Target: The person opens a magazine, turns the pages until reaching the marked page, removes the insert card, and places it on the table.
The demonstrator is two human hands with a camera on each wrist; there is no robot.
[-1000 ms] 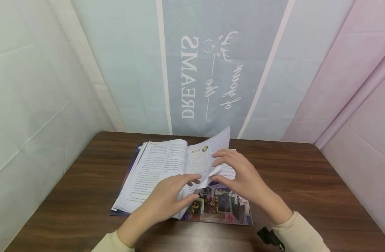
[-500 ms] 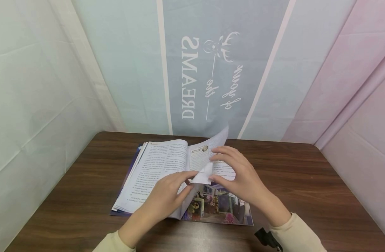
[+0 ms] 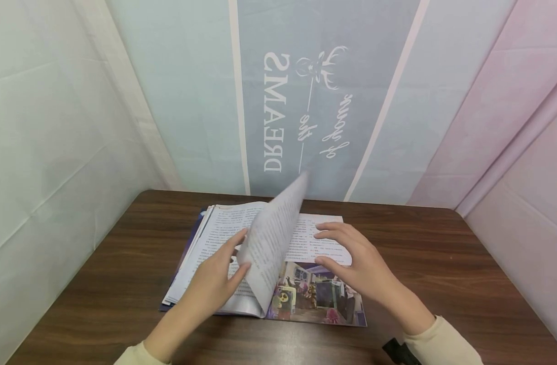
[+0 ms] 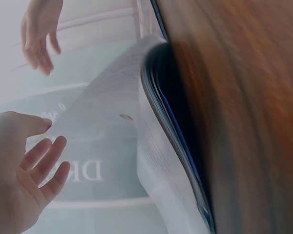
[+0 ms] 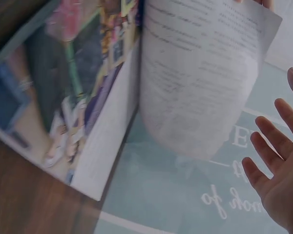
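Observation:
A magazine (image 3: 230,215) lies spread on the table, text columns on its left side. One loose leaf (image 3: 280,228) stands raised and bowed near the spine, slightly blurred. My left hand (image 3: 210,281) pinches this leaf's near outer edge between thumb and fingers, over the left side. In the left wrist view the thumb and index tip of the left hand (image 4: 27,161) meet at the leaf's corner. My right hand (image 3: 358,261), fingers spread and bent, hovers over the uncovered right page, which has text above and a colour picture (image 3: 324,296) below. It holds nothing.
The dark wooden table (image 3: 442,263) extends on both sides of the magazine. Behind it hangs a pale blue-grey cloth (image 3: 278,116) with mirrored lettering. A black strap-like item (image 3: 399,351) shows beside the right sleeve.
My left hand has moved left with the leaf, swinging it up from the right side past the spine. My right hand has let go of the leaf and drawn slightly right.

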